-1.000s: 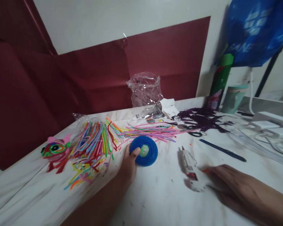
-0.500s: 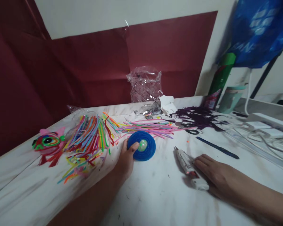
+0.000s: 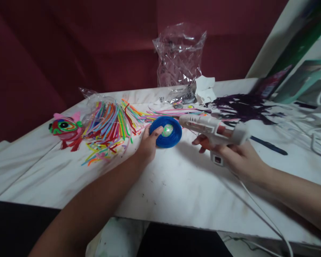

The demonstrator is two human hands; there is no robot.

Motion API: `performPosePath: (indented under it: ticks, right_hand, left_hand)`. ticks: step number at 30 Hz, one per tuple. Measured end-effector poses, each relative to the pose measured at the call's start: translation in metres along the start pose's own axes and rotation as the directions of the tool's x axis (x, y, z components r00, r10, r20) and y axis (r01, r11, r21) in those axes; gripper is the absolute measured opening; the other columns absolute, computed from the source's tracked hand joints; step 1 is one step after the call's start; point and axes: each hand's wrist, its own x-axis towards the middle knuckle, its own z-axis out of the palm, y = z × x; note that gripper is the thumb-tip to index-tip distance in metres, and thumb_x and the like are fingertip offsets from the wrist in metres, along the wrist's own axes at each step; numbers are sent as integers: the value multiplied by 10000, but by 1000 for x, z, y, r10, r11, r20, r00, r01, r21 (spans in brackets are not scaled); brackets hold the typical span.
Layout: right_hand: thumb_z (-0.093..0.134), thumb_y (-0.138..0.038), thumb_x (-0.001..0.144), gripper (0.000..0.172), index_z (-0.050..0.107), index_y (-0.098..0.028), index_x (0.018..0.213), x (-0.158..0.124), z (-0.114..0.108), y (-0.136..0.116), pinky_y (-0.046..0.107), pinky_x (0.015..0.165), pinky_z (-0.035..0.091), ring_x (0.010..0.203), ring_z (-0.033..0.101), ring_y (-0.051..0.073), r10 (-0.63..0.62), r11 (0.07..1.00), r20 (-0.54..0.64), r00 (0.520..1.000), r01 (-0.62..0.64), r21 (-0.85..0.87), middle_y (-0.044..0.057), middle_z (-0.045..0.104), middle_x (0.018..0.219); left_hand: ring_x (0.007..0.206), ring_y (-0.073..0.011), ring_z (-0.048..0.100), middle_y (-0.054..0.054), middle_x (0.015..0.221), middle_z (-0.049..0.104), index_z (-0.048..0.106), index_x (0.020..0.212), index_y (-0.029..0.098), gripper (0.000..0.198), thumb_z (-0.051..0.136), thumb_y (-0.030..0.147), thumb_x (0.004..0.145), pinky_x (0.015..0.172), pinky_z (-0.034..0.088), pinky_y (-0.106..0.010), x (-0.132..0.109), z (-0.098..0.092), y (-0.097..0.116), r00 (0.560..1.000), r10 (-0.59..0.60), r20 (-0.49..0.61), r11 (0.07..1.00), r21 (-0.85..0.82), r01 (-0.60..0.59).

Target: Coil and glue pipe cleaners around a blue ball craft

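A blue disc coiled from fuzzy craft stems, with a pale speckled round centre, is gripped at its left edge by my left hand, thumb on its face. My right hand is wrapped round the handle of a white hot glue gun, which is lifted above the table. The gun's nozzle points left toward the disc; its tip is blurred, so I cannot tell whether it touches. A white cord trails down from the handle.
A colourful pig-like craft figure stands at the left beside piled multicoloured craft stems. Behind are a clear plastic bag and dark purple strips. A dark blue knife-like tool lies right of my right hand.
My right hand has picked the glue gun up from the table and turned it toward the blue disc. The camera view has tilted down; my left hand keeps hold of the disc.
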Motion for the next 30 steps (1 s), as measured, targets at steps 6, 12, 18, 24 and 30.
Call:
performPosePath:
  ticks: [6,12,18,24,30]
  right_hand:
    - [494,-298,901,187,646,-194,930,-9,-5,14,238,502,526,678,672,184,-125,985,51,991,130,-111,48,696,769]
    - [497,-270,900,144,631,-217,908,-11,-6,11,228,522,548,661,677,173,-190,965,72,979,200,-169,52,714,809]
    - [535,-313,875,142,660,-245,876,-15,-6,5,259,556,588,624,666,186,-142,970,44,989,148,-193,36,697,739]
    - [541,-315,870,172,686,-223,887,-14,-4,2,256,544,587,615,657,183,-124,970,55,991,132,-202,34,700,722]
    - [516,-308,873,160,644,-238,806,-13,-1,1,250,545,577,618,658,182,-129,972,49,990,136,-190,20,677,695]
  left_hand:
    - [902,-237,631,-62,986,677,591,1079,198,502,765,351,634,775,505,-341,-1,-3,-1,999,-44,10,998,55,44]
    - [932,-243,628,-53,996,683,579,1122,221,542,778,336,632,825,475,-342,0,-6,1,999,-33,33,997,65,31]
    - [905,-230,632,-46,972,679,565,1117,213,514,765,337,659,817,474,-335,-2,-5,1,999,-46,21,997,57,45]
    - [902,-237,636,-40,949,677,571,1098,216,533,787,339,626,817,476,-344,-3,-3,2,999,-46,14,997,57,45]
    - [901,-237,628,-44,965,671,556,1129,219,608,805,358,592,818,470,-340,-3,-3,2,998,-63,9,995,82,62]
